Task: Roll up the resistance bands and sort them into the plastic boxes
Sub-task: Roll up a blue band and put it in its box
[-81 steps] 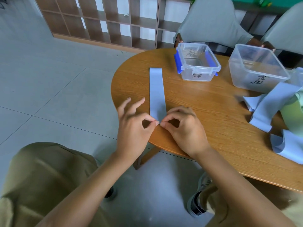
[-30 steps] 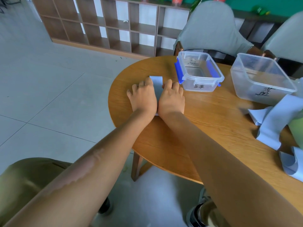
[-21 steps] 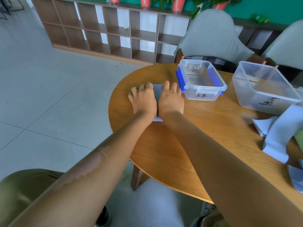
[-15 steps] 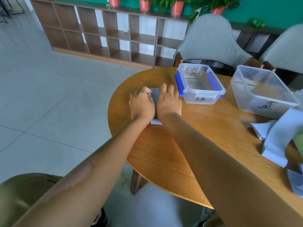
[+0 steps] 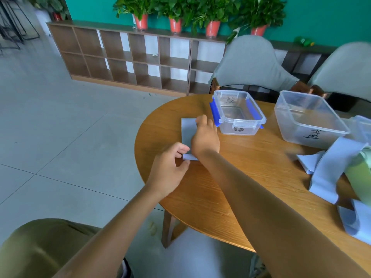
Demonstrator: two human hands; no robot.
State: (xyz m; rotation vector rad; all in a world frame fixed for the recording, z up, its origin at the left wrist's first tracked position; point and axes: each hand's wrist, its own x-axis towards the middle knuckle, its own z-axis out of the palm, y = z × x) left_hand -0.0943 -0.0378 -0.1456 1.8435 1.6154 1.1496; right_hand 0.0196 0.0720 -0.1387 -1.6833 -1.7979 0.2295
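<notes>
Flat grey-blue rubbery band (image 5: 188, 133) under spread right hand (image 5: 204, 137), near end between left hand (image 5: 168, 169) fingers.

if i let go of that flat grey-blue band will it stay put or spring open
The flat grey-blue band probably stays: it lies limp on the wooden table. Likely floppy, like the draped loose bands. The pinched near corner may flop back.

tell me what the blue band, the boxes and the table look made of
Band: thin, matte, pale blue sheet, probably rubber or latex; it lies flat and limp under the right hand.
Boxes: clear, glossy plastic; the tabletop shows through the walls, and one has blue clips.
Table: wood or wood veneer with a smooth satin finish; grain lines run across it.
</notes>
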